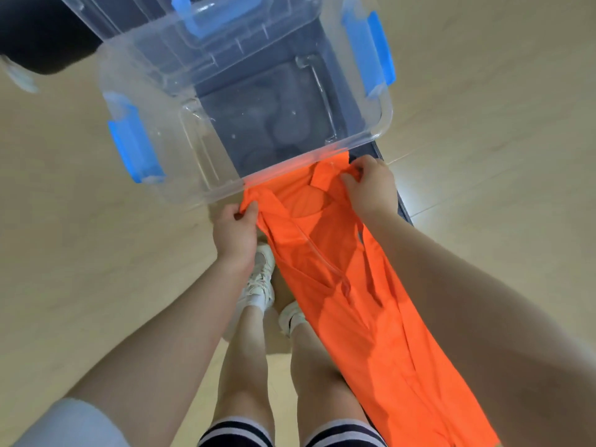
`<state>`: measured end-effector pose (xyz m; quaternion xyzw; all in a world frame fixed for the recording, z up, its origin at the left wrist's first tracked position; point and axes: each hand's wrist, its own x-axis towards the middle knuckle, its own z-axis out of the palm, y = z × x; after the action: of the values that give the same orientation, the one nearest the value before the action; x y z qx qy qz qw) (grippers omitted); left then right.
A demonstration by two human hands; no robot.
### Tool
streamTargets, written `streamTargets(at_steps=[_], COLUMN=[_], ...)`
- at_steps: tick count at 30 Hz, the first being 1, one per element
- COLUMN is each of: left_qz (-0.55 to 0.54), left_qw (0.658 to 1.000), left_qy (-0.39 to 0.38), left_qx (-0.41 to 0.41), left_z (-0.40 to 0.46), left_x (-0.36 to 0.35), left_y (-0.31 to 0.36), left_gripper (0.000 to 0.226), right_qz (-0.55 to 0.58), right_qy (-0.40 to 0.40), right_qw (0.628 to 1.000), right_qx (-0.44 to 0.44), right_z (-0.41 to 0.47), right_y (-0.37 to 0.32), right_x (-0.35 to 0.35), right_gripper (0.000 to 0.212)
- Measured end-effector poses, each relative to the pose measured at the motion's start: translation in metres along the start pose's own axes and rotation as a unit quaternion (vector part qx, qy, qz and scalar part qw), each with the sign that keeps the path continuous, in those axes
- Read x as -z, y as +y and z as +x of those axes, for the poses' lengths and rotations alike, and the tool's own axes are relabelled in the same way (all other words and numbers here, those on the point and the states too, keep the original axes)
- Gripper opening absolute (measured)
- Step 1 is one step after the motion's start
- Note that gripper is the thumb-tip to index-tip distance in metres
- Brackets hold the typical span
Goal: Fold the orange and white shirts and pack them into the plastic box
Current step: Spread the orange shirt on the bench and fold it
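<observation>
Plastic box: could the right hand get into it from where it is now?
Probably yes: the plastic box stands open just beyond the right hand, nothing between them, though that hand grips the orange shirt.

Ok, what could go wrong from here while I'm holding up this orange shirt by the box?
The orange shirt hangs unfolded from the left hand and right hand, so its lower part may drag on the floor. Its top edge sits right against the plastic box rim and could snag there.

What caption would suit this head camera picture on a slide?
Both hands, left and right, pinch a bright orange shirt hanging beside a clear plastic box with blue latches.
</observation>
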<state>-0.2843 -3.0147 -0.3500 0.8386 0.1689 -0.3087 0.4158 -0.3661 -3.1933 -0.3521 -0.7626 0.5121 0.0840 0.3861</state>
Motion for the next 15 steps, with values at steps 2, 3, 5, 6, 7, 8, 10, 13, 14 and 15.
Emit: streamTargets(at_steps=[2,3,5,6,7,8,10,13,14,15], left_qz=[-0.073,-0.108,-0.086,-0.063,-0.048,-0.053,-0.064,-0.050,-0.046,-0.039], left_qw=[0.996,0.990,0.982,0.984,0.991,0.995,0.998,0.998,0.998,0.998], left_qy=[-0.045,-0.092,-0.170,-0.163,-0.123,-0.076,-0.009,-0.019,-0.031,-0.041], left_qx=[0.020,0.023,0.006,-0.009,-0.019,-0.019,0.001,0.015,0.023,0.034], left_z=[-0.009,-0.014,-0.018,-0.017,-0.013,-0.011,-0.008,-0.012,-0.015,-0.017], left_x=[-0.003,-0.005,-0.008,-0.009,-0.011,-0.013,-0.018,-0.032,-0.037,-0.041], left_y=[0.012,0.018,0.022,0.021,0.017,0.015,0.014,0.022,0.027,0.031], left_gripper=[0.014,0.014,0.018,0.019,0.017,0.013,0.020,0.020,0.015,0.014], right_qz=[0.017,0.032,0.059,0.077,0.097,0.111,0.124,0.140,0.147,0.158], right_qy=[0.007,0.006,-0.001,-0.005,-0.010,-0.016,-0.033,-0.047,-0.049,-0.053], right_qw=[1.000,0.999,0.998,0.997,0.995,0.994,0.991,0.989,0.988,0.986], right_qx=[0.003,0.002,0.000,-0.003,-0.009,-0.014,-0.024,-0.032,-0.028,-0.025], right_z=[-0.002,-0.002,-0.003,-0.003,-0.002,-0.002,0.000,-0.003,-0.004,-0.007], right_y=[0.000,0.000,0.000,0.000,0.000,-0.001,-0.004,-0.005,-0.005,-0.003], right_x=[0.001,0.001,-0.001,-0.001,-0.001,-0.002,-0.004,-0.004,-0.004,-0.002], right_gripper=[0.020,0.020,0.027,0.033,0.039,0.044,0.047,0.036,0.025,0.012])
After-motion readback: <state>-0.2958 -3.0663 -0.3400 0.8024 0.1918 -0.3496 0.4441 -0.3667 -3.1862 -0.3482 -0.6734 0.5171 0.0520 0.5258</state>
